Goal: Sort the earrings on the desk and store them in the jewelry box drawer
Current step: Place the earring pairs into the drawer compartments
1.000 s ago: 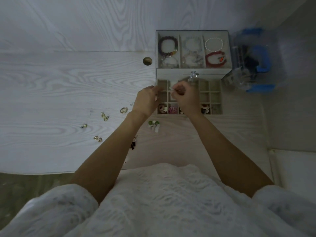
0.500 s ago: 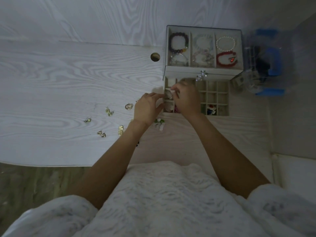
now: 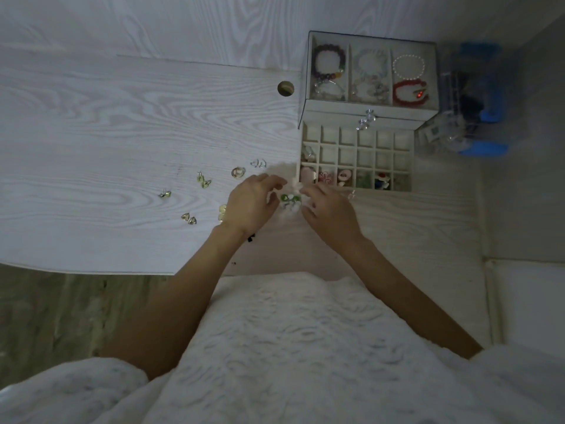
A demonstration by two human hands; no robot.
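The white, wood-grained counter (image 3: 91, 123) carries a pale jewelry box (image 3: 367, 107) whose gridded drawer (image 3: 356, 157) is pulled out; its nearest row of square cells holds small pink, red and green pieces, too dim to name. Just in front of the drawer's left corner lie green-and-white earrings (image 3: 289, 201), between the left hand (image 3: 252, 203) and right hand (image 3: 331, 209). Both grips are loosely curled around them; contact cannot be told. Gold earrings (image 3: 203, 180) lie scattered left of the drawer.
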